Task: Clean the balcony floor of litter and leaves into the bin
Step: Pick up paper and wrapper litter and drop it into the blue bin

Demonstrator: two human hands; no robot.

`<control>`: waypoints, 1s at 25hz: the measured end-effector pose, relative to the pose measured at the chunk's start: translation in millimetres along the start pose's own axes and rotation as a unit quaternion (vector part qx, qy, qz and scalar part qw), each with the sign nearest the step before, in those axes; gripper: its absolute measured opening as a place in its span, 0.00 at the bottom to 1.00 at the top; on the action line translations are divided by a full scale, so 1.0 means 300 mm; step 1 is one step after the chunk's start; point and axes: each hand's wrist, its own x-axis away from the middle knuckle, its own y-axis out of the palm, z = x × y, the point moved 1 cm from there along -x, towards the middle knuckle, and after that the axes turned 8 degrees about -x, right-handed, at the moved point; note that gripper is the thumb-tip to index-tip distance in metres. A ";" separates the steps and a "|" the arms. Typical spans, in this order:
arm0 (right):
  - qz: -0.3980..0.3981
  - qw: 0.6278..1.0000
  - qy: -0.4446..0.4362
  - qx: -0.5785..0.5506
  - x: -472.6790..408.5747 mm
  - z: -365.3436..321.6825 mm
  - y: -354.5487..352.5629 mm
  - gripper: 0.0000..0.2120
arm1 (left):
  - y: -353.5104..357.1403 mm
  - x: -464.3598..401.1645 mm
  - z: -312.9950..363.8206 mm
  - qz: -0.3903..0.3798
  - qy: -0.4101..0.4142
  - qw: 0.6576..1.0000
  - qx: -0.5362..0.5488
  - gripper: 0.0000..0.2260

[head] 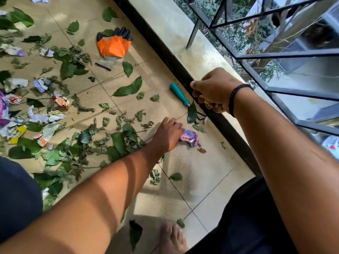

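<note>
Your left hand [167, 133] reaches down to a purple wrapper [189, 138] on the balcony floor [192, 171].
Fingers rest on it, ready to gather; your right hand [213, 90] grips something small and yellow, perhaps collected litter. No bin visible.

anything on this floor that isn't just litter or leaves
Yes. An orange work glove lies flat among the leaves, and a teal-handled hand tool lies by the black kerb, beside the right hand. Both look like gear, not rubbish.
</note>
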 end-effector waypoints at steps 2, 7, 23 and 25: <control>-0.011 1.000 0.001 0.001 0.014 0.007 -0.012 0.15 | -0.030 -0.035 -0.016 0.036 -0.020 0.999 -0.001 0.12; 0.003 1.000 -0.004 0.017 0.002 0.014 -0.034 0.16 | -0.170 -0.034 -0.086 0.077 -0.101 0.924 0.362 0.15; -0.011 0.978 -0.024 0.206 0.039 0.028 -0.024 0.14 | -0.399 0.018 -0.134 0.080 -0.049 0.521 0.848 0.14; 0.011 0.972 -0.001 0.234 0.079 0.093 -0.066 0.11 | -0.314 -0.039 -0.082 0.124 -0.133 0.642 0.745 0.11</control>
